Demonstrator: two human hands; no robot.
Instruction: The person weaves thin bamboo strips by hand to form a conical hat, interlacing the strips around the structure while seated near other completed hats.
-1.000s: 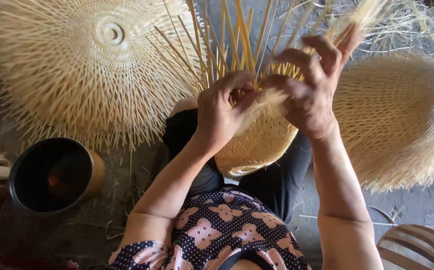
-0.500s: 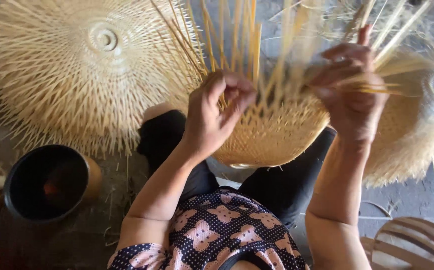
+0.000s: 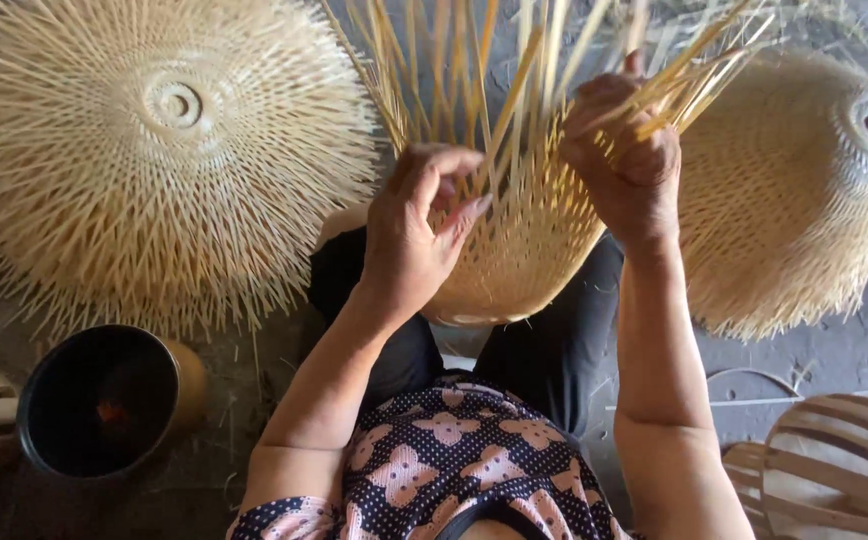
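Half-woven bamboo basket (image 3: 514, 250) on lap, pale, loose strips fanning far. Right hand (image 3: 626, 160) clenched on strips; left hand (image 3: 416, 235) apparently pinching one strip, blurred.

Three woven bamboo shades (image 3: 169, 150) (one unfinished, on the lap), one dark pot (image 3: 104, 400), two hands (image 3: 409, 235)

**Your clothing and arms, seen from above**

You wear a dark navy top (image 3: 454, 465) printed with small white dots and pale pink flower shapes, short-sleeved, leaving both forearms bare. Black trousers (image 3: 544, 350) cover your legs. Your left hand (image 3: 409, 235) and right hand (image 3: 624, 160) are bare, without gloves.
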